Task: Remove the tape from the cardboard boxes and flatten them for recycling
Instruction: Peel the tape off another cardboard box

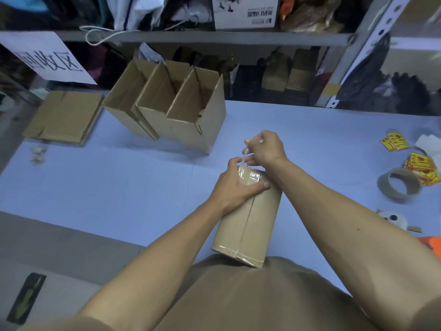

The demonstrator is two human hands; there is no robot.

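far left of the grip, a flattened cardboard sheet (63, 117) lies on the blue table (119, 177), likely set aside as finished. nearer the grip, up and to its left, three open boxes (167, 103) stand pressed together, probably waiting their turn. at the grip itself, the left hand (235, 187) wraps its fingers and thumb round the far end of the sealed box (248, 218), clamping it so it cannot slide; the box's near end rests against the person's body, a second brace. just above, the right hand (266, 148) pinches a twisted strand of clear tape (244, 157) and draws it up off the box end, taut between the two hands. tape remains on the near edge. right of the grip, well apart, a tape roll (398, 185) and yellow stickers (420, 166) lie out of the way.
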